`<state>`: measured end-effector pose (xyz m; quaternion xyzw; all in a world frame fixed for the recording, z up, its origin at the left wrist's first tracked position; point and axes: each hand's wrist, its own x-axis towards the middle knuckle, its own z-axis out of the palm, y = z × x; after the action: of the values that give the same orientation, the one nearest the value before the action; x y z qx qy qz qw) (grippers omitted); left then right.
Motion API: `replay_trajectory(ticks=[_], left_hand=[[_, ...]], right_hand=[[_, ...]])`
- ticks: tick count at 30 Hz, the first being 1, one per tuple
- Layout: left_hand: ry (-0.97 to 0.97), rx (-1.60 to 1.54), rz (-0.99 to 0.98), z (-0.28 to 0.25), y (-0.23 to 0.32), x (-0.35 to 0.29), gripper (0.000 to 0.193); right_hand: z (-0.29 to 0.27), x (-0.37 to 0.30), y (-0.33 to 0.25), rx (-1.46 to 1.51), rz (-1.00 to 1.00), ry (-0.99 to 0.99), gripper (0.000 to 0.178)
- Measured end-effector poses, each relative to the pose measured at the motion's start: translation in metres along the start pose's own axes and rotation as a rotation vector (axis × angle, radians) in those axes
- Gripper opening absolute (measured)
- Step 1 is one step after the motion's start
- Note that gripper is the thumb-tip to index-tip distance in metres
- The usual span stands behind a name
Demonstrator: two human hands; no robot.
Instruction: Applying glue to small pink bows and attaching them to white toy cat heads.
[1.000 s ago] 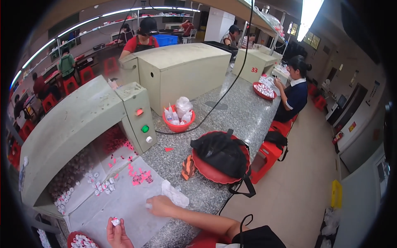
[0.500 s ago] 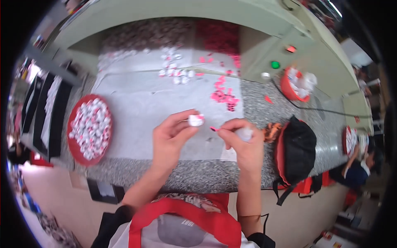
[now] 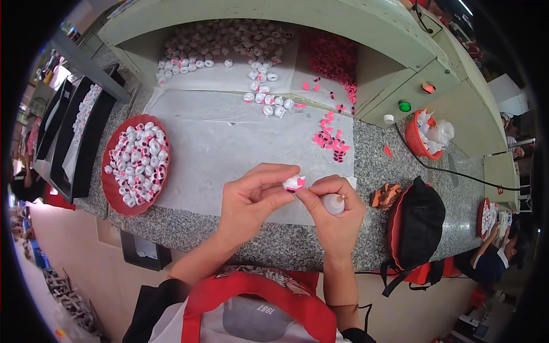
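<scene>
My left hand [image 3: 251,201] is closed, its thumb and fingers pinching a small rounded white piece [image 3: 293,182] with pink patches and a dark spot. Against that piece rest the thumb and index fingertips of my right hand [image 3: 337,220]. A small white squeeze bottle [image 3: 333,203] with a brownish tip is tucked in the curled fingers of the same hand. Whatever the right fingertips pinch is mostly hidden. Beyond the hands, a cluster of small pink pieces with dark ends [image 3: 330,137] lies on the white sheet [image 3: 211,137].
A red scalloped dish [image 3: 111,197] of white-and-pink pieces stands left. Under the shelf lie piles of white pieces [image 3: 234,40] and pink pieces [image 3: 329,54]. Right are an orange basket [image 3: 420,143], a black cable [image 3: 457,172] and a black bag [image 3: 423,223]. Another person [image 3: 492,251] works far right.
My hands have come together. The small pink-and-dark piece in my right fingertips has moved left to the white piece. The whole view has shifted slightly.
</scene>
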<state>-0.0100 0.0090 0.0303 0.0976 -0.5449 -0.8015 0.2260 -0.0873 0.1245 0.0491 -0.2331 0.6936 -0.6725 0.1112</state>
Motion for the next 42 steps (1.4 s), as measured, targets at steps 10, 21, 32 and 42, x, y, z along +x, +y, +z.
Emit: replay_trajectory(ticks=[10,21,32,42], left_hand=[[0.094,-0.129,-0.076,0.002,-0.015,-0.002,0.025],[0.224,-0.241,-0.106,-0.020,-0.042,0.020,0.025],[0.187,-0.475,-0.295,-0.030,-0.033,0.023,0.026],[-0.072,0.047,-0.089,-0.005,-0.010,-0.004,0.032]], right_hand=[[-0.009,0.017,0.013,0.059,0.123,-0.244,0.018],[0.018,0.037,0.045,0.037,0.183,-0.176,0.011],[0.009,0.038,0.043,0.014,-0.026,-0.226,0.023],[-0.013,0.014,0.032,0.334,0.011,-0.315,0.017]])
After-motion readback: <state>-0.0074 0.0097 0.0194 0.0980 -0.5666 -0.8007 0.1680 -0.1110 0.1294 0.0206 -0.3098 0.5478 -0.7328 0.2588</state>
